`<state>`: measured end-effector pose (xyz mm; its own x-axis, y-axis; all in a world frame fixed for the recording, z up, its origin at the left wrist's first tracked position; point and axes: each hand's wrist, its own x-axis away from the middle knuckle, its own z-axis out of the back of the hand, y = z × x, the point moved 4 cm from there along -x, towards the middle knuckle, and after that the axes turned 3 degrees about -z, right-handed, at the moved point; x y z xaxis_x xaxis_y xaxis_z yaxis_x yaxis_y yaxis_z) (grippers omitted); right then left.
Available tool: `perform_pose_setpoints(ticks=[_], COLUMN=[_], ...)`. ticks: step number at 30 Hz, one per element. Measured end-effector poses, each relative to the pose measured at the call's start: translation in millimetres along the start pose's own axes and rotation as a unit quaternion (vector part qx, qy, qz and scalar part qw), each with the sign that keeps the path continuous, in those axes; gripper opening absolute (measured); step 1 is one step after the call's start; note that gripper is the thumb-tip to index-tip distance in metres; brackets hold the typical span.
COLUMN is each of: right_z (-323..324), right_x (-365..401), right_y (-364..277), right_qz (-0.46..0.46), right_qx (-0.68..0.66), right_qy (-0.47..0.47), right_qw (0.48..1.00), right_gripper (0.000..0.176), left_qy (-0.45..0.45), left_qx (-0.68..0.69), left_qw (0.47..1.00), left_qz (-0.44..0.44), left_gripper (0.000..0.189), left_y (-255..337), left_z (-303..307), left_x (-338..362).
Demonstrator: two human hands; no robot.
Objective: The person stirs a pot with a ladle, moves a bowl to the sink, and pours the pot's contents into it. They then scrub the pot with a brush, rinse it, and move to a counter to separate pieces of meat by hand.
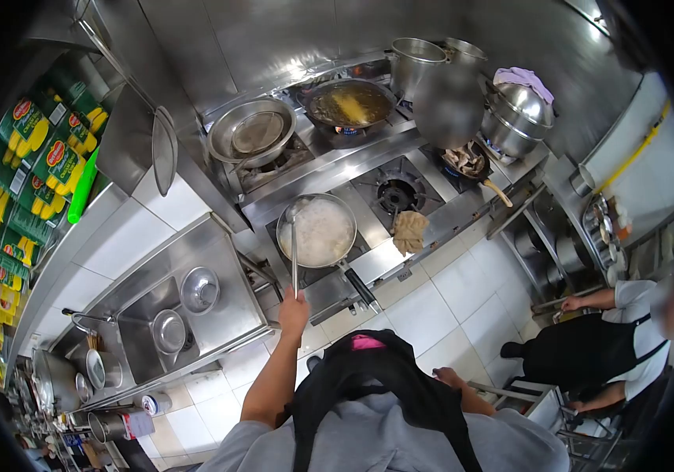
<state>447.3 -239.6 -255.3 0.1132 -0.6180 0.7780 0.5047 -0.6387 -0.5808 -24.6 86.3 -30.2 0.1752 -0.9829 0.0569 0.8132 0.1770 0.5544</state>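
Observation:
My left hand (294,313) is closed around the long metal handle of a ladle (295,252). The ladle's head dips into a pan (350,224) of pale, frothy liquid on the front left burner. The pan's black handle (360,287) points toward me, with no hand on it. Low at my right side, away from the stove, is my right hand (449,377). Its fingers are curled, and what they hold, if anything, is too small to make out. A folded tan cloth (409,232) lies on the stove's front edge, right of the pan.
Behind stand a wok of oil (351,104) with yellow food over a flame, and a metal bowl with a strainer (258,132). A skillet (465,161) holds browned pieces. A sink (148,315) is at left. A co-worker in a black apron (581,346) stands at right.

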Motion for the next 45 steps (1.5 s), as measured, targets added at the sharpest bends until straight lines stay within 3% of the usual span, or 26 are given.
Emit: perform_pose_setpoints(ticks=[4,5,6,12,15,24,29,36,39,40,41,43,44,45], right_z=[3,4,0,13,15,6,4,20,26,27,27,22,18,15], right_x=[26,23,24,23,24,23,16,18,17,16,16,16,17,17], right_y=[-47,-44,-41,-62,-68,-52,-41,-74,-81,-79,-77,-67,-63,-60], right_qz=[0.021,-0.105,-0.225,-0.216,-0.21,-0.229,-0.233,-0.211,-0.185,-0.182,-0.18,-0.191,-0.2,-0.199], right_qx=[0.047,-0.152,-0.343,-0.356,-0.352,-0.349,-0.36,-0.346,-0.355,-0.355,-0.355,-0.36,-0.361,-0.361], right_qy=[0.028,0.064,0.097,0.132,0.136,0.123,0.116,0.118,0.135,0.141,0.147,0.141,0.136,0.135], right_qw=[0.998,0.981,0.907,0.9,0.902,0.9,0.896,0.906,0.907,0.906,0.905,0.902,0.901,0.901], right_gripper=[0.02,0.021,0.022,0.024,0.024,0.022,0.024,0.024,0.024,0.025,0.025,0.025,0.026,0.026], left_qy=[-0.012,-0.031,-0.051,-0.114,-0.09,-0.032,-0.014,0.017,0.071,-0.103,-0.105,-0.166,-0.166,-0.209], left_qx=[0.012,-0.009,-0.03,-0.146,-0.153,-0.194,-0.18,-0.044,0.048,0.213,0.211,0.469,0.468,0.56], left_qw=[1.0,0.999,0.998,0.977,0.975,0.973,0.977,0.997,0.99,0.966,0.966,0.825,0.825,0.74], left_qz=[-0.014,-0.015,-0.017,-0.102,-0.133,-0.124,-0.113,-0.066,-0.115,0.105,0.104,0.269,0.268,0.308], left_gripper=[0.046,0.046,0.046,0.051,0.054,0.053,0.052,0.043,0.041,0.043,0.043,0.041,0.041,0.037], left_y=[16,20,24,24,4,-49,-28,-27,-61,-47,-39,-36,-25,-12], left_z=[8,11,14,32,38,93,108,46,6,11,9,-7,-1,0], left_x=[-7,-7,-6,19,37,49,25,-18,-14,4,12,33,38,45])
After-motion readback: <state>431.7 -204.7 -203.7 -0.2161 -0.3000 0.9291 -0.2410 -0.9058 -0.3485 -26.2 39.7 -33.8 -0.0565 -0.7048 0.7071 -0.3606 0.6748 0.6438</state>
